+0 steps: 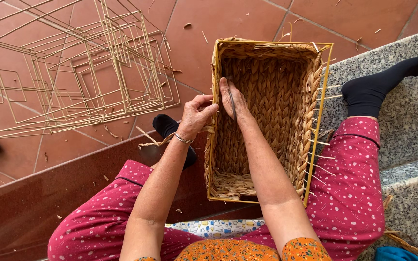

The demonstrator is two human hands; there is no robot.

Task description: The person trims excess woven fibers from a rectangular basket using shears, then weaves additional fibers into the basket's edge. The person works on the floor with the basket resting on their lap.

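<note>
Here the rectangular woven basket [267, 121] rests between the person's knees, its mouth turned up toward the head camera, which puts the near-left wall within reach of both hands. The right hand [233, 99] lies inside that wall, fingers pressed together and flat against the braid, with a thin dark tool [232, 108] along the palm; it seems to steady the weave from within. The left hand [197, 116] is on the outside of the same wall, thumb and fingers pinching a loose straw strand [158, 141] at the rim, apparently to keep it taut. A yellow wire frame [322, 121] runs round the basket's rim, and short straw ends stick out along the right side, just beside the red-trousered leg [354, 183]. Inside, the basket is hollow, leaving the right hand room to slide along the wall. To the left, a heap of bare wire frames [73, 67] lies on the red tile floor [228, 19], well apart from the hands; a grey stone step [402, 121] borders the right.
</note>
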